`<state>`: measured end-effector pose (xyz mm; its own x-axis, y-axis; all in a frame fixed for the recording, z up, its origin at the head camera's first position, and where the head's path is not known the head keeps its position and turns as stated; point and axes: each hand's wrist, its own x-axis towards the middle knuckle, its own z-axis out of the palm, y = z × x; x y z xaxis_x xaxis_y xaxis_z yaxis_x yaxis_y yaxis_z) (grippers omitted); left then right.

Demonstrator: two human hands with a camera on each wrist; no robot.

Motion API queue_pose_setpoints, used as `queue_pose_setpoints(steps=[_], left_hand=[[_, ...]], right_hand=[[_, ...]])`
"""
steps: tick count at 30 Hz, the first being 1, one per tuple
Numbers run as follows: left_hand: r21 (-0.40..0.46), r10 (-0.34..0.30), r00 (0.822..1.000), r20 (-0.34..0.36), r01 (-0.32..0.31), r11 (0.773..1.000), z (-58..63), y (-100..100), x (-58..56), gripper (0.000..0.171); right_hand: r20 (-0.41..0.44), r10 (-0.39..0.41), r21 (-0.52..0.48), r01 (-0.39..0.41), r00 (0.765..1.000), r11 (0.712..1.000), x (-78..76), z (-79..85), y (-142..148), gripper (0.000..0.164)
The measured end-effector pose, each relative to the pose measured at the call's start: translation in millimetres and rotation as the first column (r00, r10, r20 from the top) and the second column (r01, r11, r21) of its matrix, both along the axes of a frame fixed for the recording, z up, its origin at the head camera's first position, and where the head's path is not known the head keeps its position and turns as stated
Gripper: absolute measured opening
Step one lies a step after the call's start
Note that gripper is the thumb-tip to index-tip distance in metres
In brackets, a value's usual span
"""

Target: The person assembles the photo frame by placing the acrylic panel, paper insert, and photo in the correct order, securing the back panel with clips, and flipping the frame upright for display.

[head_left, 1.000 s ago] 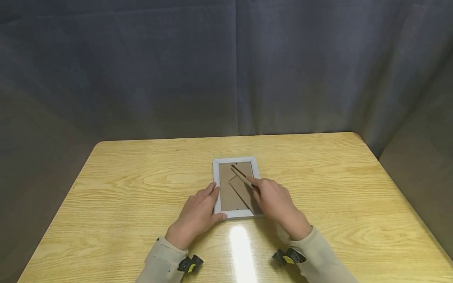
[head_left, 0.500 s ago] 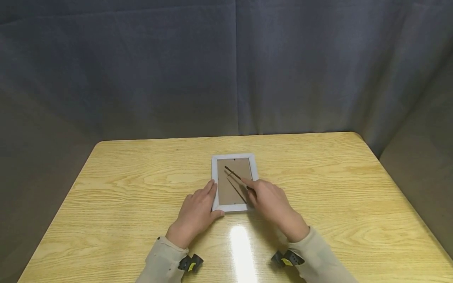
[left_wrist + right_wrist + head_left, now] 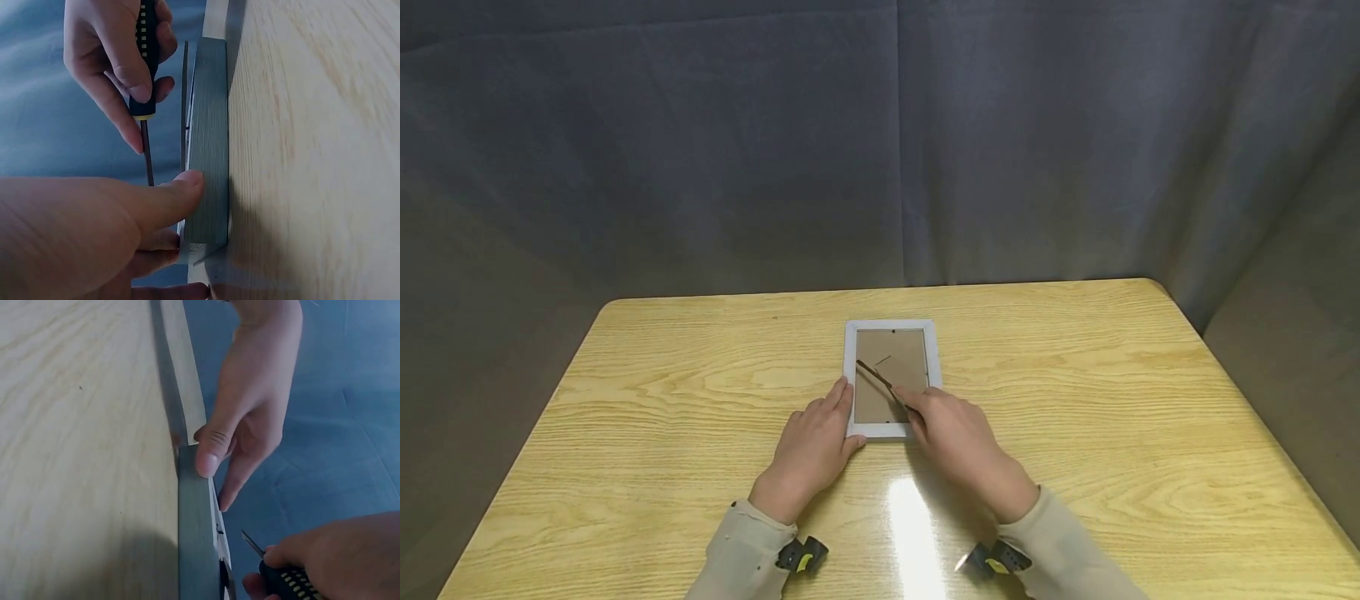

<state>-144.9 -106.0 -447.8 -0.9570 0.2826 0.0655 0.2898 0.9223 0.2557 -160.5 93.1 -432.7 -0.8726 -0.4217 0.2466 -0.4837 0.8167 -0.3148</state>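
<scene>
A picture frame (image 3: 887,430) with a pale border lies back side up on the table. Its brown backing board (image 3: 871,404) faces up, and a thin stand flap (image 3: 184,81) stands slightly off it in the left wrist view. My left hand (image 3: 812,446) grips the near left corner, thumb on the near edge and fingers along the left side. In my right hand (image 3: 958,433) is a screwdriver (image 3: 147,37) with a black, yellow-dotted handle. Its shaft slants over the board, the tip close to the left inner border. The right hand covers the near right corner.
The wood-grain table (image 3: 700,375) extends to both sides and behind the frame. A dark grey curtain (image 3: 737,167) hangs past its far edge. Black wrist straps (image 3: 802,556) sit at both cuffs.
The frame has slid away from me and slightly left, both hands moving with it. The screwdriver tip has swung left across the backing board, from its far part to the left border.
</scene>
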Motion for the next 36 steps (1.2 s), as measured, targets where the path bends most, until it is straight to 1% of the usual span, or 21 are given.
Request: queue_pose_setpoints(steps=[5, 10, 18, 25, 31, 36], left_hand=[[0.012, -0.003, 1.0, -0.002, 0.003, 1.0, -0.7, -0.6, -0.2, 0.073], [0.018, -0.006, 1.0, 0.002, 0.006, 1.0, -0.2, -0.5, 0.7, 0.075], [0.012, -0.007, 1.0, 0.007, 0.007, 1.0, 0.9, 0.6, 0.4, 0.074], [0.01, -0.004, 1.0, 0.001, 0.004, 1.0, 2.2, 1.2, 0.6, 0.074], [0.001, 0.002, 1.0, 0.001, -0.002, 1.0, 1.7, 1.7, 0.8, 0.074], [-0.004, 0.002, 1.0, 0.002, -0.002, 1.0, 0.9, 2.3, 0.6, 0.074]], right_hand=[[-0.013, 0.005, 0.011, -0.005, 1.0, 1.0, 0.3, -3.7, -2.6, 0.035], [-0.006, -0.003, 0.033, 0.003, 1.0, 0.999, 0.9, -5.8, -3.7, 0.036], [0.004, -0.005, 0.048, 0.005, 1.0, 0.999, 3.0, -4.8, -4.4, 0.036], [0.015, -0.004, 0.091, 0.003, 1.0, 0.996, 4.1, -4.8, -6.4, 0.038], [-0.008, -0.025, 0.11, 0.026, 1.0, 0.994, 4.4, -5.1, -9.3, 0.039], [-0.063, -0.032, 0.159, 0.042, 0.997, 0.986, 7.4, -4.6, -11.6, 0.039]])
